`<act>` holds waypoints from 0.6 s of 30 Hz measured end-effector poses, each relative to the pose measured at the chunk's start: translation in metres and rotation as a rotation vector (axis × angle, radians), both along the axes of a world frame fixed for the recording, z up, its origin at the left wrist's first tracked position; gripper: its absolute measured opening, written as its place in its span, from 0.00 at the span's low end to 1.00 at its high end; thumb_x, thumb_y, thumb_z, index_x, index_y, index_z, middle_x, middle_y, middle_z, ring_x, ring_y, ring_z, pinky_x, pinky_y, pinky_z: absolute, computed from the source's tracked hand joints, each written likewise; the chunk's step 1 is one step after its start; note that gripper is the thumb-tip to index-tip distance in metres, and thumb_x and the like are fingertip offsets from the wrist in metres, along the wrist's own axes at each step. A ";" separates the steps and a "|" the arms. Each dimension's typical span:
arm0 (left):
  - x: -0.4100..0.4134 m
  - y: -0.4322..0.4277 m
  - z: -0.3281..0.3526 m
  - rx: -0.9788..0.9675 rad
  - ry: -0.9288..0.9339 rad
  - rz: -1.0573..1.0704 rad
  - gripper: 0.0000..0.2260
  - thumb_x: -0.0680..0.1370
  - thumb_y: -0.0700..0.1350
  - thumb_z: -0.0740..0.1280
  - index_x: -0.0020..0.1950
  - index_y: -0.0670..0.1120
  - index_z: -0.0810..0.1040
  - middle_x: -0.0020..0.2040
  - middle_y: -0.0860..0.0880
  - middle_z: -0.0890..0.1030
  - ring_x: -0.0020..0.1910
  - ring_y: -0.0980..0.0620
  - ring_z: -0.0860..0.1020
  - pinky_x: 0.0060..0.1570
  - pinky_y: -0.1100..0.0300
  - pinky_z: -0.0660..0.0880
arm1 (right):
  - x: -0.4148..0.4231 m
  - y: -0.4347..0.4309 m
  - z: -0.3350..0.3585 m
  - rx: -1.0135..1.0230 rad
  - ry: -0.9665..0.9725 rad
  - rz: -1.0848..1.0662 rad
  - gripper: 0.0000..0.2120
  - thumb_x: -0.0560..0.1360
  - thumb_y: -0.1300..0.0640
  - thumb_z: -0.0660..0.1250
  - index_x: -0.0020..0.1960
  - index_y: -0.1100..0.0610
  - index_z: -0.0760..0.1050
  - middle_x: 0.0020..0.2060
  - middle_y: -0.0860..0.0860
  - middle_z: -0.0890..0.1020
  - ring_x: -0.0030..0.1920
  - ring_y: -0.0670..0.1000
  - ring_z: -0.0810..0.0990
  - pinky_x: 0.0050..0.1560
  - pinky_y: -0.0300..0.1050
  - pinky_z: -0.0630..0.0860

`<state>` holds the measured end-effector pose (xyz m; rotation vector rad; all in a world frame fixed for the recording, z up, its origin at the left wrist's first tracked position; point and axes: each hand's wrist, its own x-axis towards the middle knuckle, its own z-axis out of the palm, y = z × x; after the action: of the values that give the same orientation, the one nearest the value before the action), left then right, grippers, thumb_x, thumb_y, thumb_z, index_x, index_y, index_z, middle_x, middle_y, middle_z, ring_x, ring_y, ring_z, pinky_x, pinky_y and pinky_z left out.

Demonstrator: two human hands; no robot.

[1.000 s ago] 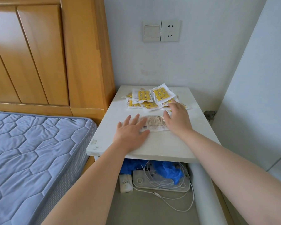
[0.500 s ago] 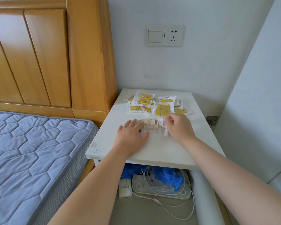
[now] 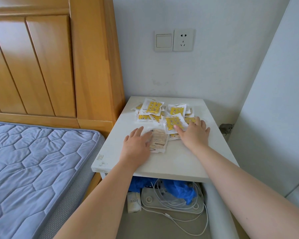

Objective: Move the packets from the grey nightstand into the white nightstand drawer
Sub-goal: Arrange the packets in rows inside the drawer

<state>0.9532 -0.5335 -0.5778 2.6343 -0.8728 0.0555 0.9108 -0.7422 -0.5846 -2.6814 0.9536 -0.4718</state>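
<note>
Right hand (image 3: pixel 194 135) had left the pale packet (image 3: pixel 158 139) and reached farther, fingers spread flat over the yellow packets (image 3: pixel 154 109), right side of the pile. Left hand (image 3: pixel 136 144) lay flat, pinning the pale packet. Gathering, apparently; every packet was on the nightstand top (image 3: pixel 179 161), none lifted.

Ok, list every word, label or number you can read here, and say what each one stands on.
"oce": sideways on the small white soft pack on the floor beneath the pale flat-topped nightstand; any letters before it are unclear.
Beige printed paper packet at the left hand: print too small to read.
Yellow-and-white flat packets: markings blurred, unreadable.
White wall switch and socket: no text.
</note>
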 end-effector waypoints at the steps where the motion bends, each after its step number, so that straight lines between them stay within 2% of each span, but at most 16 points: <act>1: 0.000 0.000 0.000 -0.015 -0.005 0.012 0.20 0.83 0.48 0.53 0.76 0.57 0.60 0.78 0.51 0.55 0.77 0.50 0.50 0.74 0.51 0.48 | 0.000 -0.001 0.000 -0.013 -0.003 -0.002 0.33 0.75 0.35 0.57 0.64 0.61 0.73 0.74 0.56 0.59 0.74 0.57 0.53 0.72 0.58 0.52; 4: 0.000 -0.002 -0.001 -0.020 0.012 0.026 0.20 0.82 0.53 0.53 0.74 0.56 0.63 0.77 0.51 0.59 0.76 0.50 0.53 0.74 0.52 0.50 | -0.003 -0.002 0.001 0.030 -0.165 0.026 0.17 0.76 0.48 0.66 0.57 0.60 0.77 0.70 0.57 0.66 0.71 0.58 0.60 0.70 0.52 0.57; 6: 0.001 -0.003 -0.003 0.008 0.011 0.026 0.20 0.81 0.56 0.53 0.73 0.57 0.66 0.76 0.52 0.62 0.76 0.51 0.55 0.73 0.52 0.50 | -0.007 -0.004 0.001 0.107 -0.279 0.023 0.07 0.74 0.59 0.67 0.49 0.60 0.80 0.63 0.57 0.73 0.67 0.58 0.66 0.66 0.47 0.62; 7: 0.001 -0.003 -0.003 0.014 0.007 0.025 0.20 0.81 0.56 0.54 0.73 0.57 0.67 0.75 0.52 0.63 0.75 0.52 0.55 0.73 0.53 0.51 | -0.009 -0.004 0.002 0.129 -0.305 0.016 0.05 0.73 0.62 0.66 0.46 0.60 0.80 0.59 0.57 0.75 0.64 0.59 0.68 0.63 0.47 0.65; 9: 0.001 -0.003 -0.003 0.003 0.007 0.026 0.20 0.80 0.57 0.55 0.72 0.57 0.68 0.74 0.53 0.64 0.75 0.52 0.57 0.73 0.53 0.52 | -0.012 -0.002 0.004 0.178 -0.350 0.012 0.05 0.73 0.66 0.65 0.44 0.61 0.80 0.50 0.56 0.78 0.59 0.58 0.71 0.56 0.46 0.68; 11: 0.000 -0.003 -0.002 -0.022 0.003 0.027 0.20 0.80 0.56 0.57 0.71 0.55 0.69 0.73 0.53 0.65 0.74 0.52 0.58 0.72 0.54 0.53 | -0.016 0.002 0.006 0.274 -0.463 0.004 0.05 0.73 0.67 0.63 0.44 0.61 0.77 0.41 0.50 0.77 0.51 0.55 0.74 0.47 0.44 0.69; 14: -0.002 -0.003 -0.002 -0.105 -0.001 0.034 0.20 0.81 0.54 0.56 0.72 0.52 0.67 0.73 0.52 0.66 0.73 0.52 0.60 0.71 0.55 0.56 | -0.022 0.012 0.007 0.422 -0.648 0.058 0.06 0.74 0.68 0.61 0.42 0.58 0.73 0.37 0.53 0.79 0.41 0.54 0.77 0.40 0.42 0.69; 18: -0.004 0.000 -0.002 -0.171 -0.014 -0.002 0.23 0.81 0.56 0.54 0.76 0.54 0.58 0.76 0.53 0.60 0.75 0.52 0.57 0.72 0.52 0.55 | -0.025 0.026 0.005 0.378 -0.622 0.217 0.06 0.75 0.67 0.61 0.43 0.58 0.73 0.33 0.52 0.80 0.37 0.50 0.78 0.37 0.38 0.72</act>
<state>0.9493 -0.5337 -0.5797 2.4770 -0.8361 0.1415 0.8858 -0.7159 -0.5795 -2.0644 0.4998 -0.8994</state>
